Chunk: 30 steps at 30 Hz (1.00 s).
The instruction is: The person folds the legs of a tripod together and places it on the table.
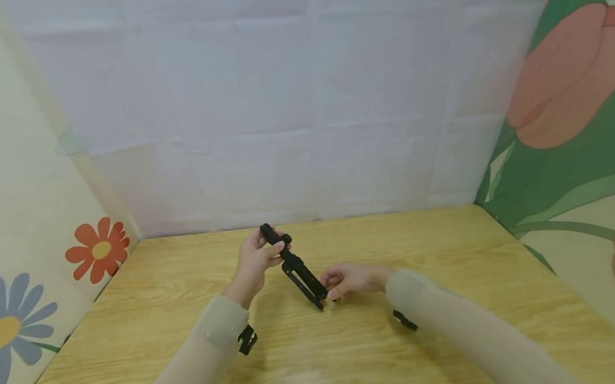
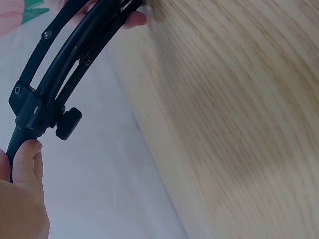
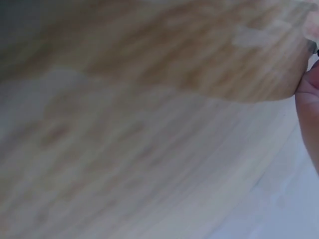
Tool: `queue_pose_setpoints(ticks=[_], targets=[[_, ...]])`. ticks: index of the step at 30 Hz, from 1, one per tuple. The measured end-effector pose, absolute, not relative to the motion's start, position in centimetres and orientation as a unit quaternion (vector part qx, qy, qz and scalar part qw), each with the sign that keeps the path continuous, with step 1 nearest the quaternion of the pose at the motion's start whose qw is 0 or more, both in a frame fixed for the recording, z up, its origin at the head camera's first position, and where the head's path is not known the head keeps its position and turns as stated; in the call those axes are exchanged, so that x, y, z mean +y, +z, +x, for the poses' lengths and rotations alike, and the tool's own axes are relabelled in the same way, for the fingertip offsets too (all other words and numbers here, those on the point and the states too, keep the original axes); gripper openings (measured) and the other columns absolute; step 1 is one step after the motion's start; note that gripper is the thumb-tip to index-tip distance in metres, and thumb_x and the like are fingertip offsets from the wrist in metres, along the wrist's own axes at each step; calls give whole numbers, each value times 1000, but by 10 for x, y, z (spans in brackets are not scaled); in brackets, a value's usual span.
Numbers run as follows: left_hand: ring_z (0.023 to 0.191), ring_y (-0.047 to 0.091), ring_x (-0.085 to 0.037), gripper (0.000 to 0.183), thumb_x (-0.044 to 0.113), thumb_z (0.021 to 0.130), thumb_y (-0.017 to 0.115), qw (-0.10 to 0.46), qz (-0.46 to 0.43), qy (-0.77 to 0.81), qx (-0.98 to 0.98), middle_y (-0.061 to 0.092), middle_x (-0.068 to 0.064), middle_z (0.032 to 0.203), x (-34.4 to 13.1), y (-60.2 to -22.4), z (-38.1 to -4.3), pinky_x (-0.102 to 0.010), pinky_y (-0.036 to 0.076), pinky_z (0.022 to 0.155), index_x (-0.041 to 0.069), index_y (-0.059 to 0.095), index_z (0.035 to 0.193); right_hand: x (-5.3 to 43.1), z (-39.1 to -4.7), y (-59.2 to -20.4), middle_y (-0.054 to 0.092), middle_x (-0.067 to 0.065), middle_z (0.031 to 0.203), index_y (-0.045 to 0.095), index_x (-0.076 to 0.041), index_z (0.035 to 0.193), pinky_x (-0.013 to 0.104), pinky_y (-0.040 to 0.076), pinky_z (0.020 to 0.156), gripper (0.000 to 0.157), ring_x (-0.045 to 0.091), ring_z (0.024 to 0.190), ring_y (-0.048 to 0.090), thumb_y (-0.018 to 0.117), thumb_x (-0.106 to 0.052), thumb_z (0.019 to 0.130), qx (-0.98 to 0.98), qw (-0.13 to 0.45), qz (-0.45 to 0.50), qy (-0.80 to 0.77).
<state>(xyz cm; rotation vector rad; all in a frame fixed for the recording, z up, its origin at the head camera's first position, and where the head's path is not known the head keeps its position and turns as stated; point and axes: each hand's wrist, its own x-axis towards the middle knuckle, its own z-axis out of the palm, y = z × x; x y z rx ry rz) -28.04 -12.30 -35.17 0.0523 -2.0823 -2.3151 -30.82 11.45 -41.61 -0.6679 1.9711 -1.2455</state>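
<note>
A black tripod (image 1: 302,272) with folded legs slants down to the right over the table. My left hand (image 1: 256,254) grips its upper end, the thumb lying across the shaft. In the left wrist view, the hand (image 2: 25,194) holds the shaft just past the collar, where a black knob (image 2: 69,123) sticks out. The tripod's legs lie close alongside one another. My right hand (image 1: 349,279) pinches the lower leg ends with thumb and fingers. Only part of the right hand (image 3: 310,99) shows at the edge of the right wrist view.
A wood-grain table (image 1: 189,312) lies under both hands. Behind it hangs a creased white sheet (image 1: 283,101). Flower-printed panels stand at the left (image 1: 23,170) and right (image 1: 569,163). Black straps with small fittings (image 1: 247,339) sit at the wrists.
</note>
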Motion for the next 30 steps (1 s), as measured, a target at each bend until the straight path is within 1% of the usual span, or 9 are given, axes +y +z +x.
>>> queue_pose_setpoints(ticks=[5,9,13,17,19,22,24,26,30], targets=[[87,72,-10,46,-9,97,58,16,21,-741,-670,57,-24,136,-125,-350,-279,-25,60,77,-6,43,140,110,-308,-415,63,22,133,50,4,125,22,44,66,32,10,86,59,64,-2,97,778,335,-246,-472],[84,72,-8,44,-9,97,58,17,30,-742,-670,61,-17,129,-129,-351,-279,-21,58,71,-4,44,138,108,-307,-414,64,22,131,50,4,125,22,43,65,32,10,83,58,63,-3,97,777,337,-254,-467],[88,72,-11,48,-9,97,58,14,24,-740,-672,58,-23,136,-128,-349,-279,-22,59,73,-5,42,142,106,-307,-412,65,22,129,51,2,125,22,43,64,31,10,81,57,64,-3,97,778,334,-258,-466],[87,71,-10,51,-9,97,57,9,18,-737,-675,51,-27,143,-127,-348,-279,-24,59,75,-6,40,145,105,-305,-412,62,23,134,54,0,126,24,48,69,34,13,92,62,67,-3,95,792,323,-244,-457],[91,72,-13,51,-8,98,56,8,14,-733,-680,51,-28,144,-127,-348,-278,-28,59,81,-7,39,146,104,-305,-413,60,25,136,54,1,128,27,52,75,37,18,102,65,69,-3,94,798,318,-239,-453],[106,71,-27,51,-5,99,57,10,15,-721,-692,50,-29,142,-124,-347,-277,-40,56,94,-7,38,146,103,-303,-414,57,29,138,53,5,133,35,56,88,45,29,117,63,71,-1,92,803,312,-238,-449],[116,65,-36,54,-1,98,60,13,19,-707,-707,48,-30,142,-120,-347,-275,-46,52,100,-7,37,147,103,-302,-414,56,30,138,52,7,134,39,56,94,48,34,122,61,71,-1,91,807,305,-245,-443],[120,61,-41,57,3,97,64,22,30,-690,-722,47,-30,139,-114,-346,-274,-47,52,101,-6,38,147,104,-302,-415,58,30,136,53,9,134,40,55,96,48,34,122,61,72,-1,91,809,299,-251,-440],[112,62,-39,56,2,93,70,49,46,-666,-743,49,-27,127,-105,-344,-272,-39,57,93,-5,45,142,104,-301,-417,67,25,124,57,9,126,32,57,88,41,23,105,69,73,2,89,801,294,-268,-448]])
